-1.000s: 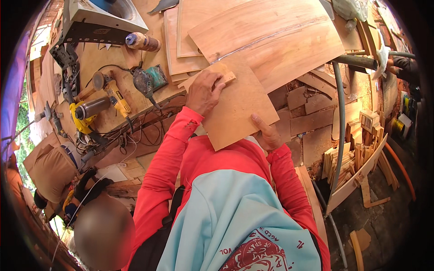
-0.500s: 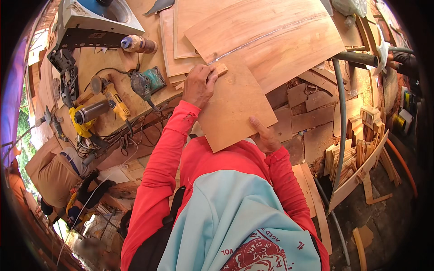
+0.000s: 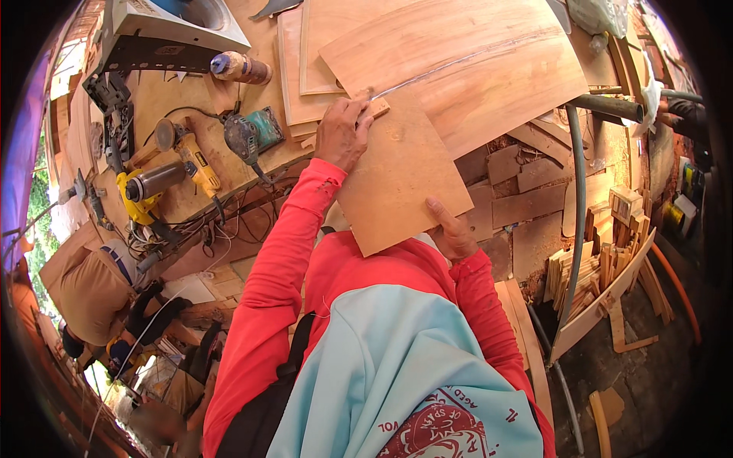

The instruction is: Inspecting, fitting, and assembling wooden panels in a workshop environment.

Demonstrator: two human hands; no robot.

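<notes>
A thin, roughly square plywood piece (image 3: 408,179) is held in front of me, its far edge against a large plywood sheet (image 3: 489,84) that has a whitish line along it. My right hand (image 3: 454,229) grips the near right edge of the square piece, thumb on top and fingers beneath. At its far left corner, my left hand (image 3: 342,133) is closed on a small wood block (image 3: 379,108). Part of the block is hidden by the fingers.
On the bench at left lie a teal sander (image 3: 256,137), a yellow angle grinder (image 3: 191,160), another yellow power tool (image 3: 145,191) and a bottle (image 3: 240,68). Wood offcuts (image 3: 603,267) stand at right beside a grey pipe (image 3: 576,206). A co-worker (image 3: 92,294) bends at lower left.
The whole view has shifted slightly. Both hands keep their holds, and the left fingers sit a little differently on the block. At lower left, more of another person's limbs shows.
</notes>
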